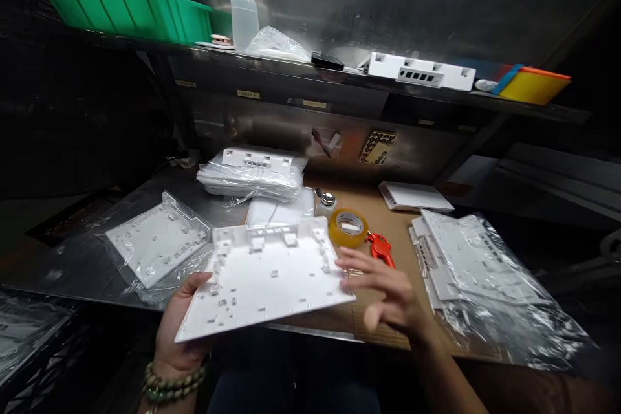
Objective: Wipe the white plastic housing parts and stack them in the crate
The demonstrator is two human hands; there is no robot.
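Observation:
My left hand (178, 330), with a green bead bracelet on the wrist, holds a white plastic housing panel (264, 278) from below at its near left corner, inner side up with small clips and posts showing. My right hand (383, 294) has its fingers spread and touches the panel's right edge. The panel hangs over the front edge of the bench.
A bagged panel (158, 242) lies left. A stack of bagged panels (255, 174) sits behind. More bagged parts (480, 272) lie right. Yellow tape roll (348, 228), red tool (381, 249), white lid (414, 196). The shelf above holds a green tray (121, 10), squeeze bottle (243, 10), white housing (420, 71).

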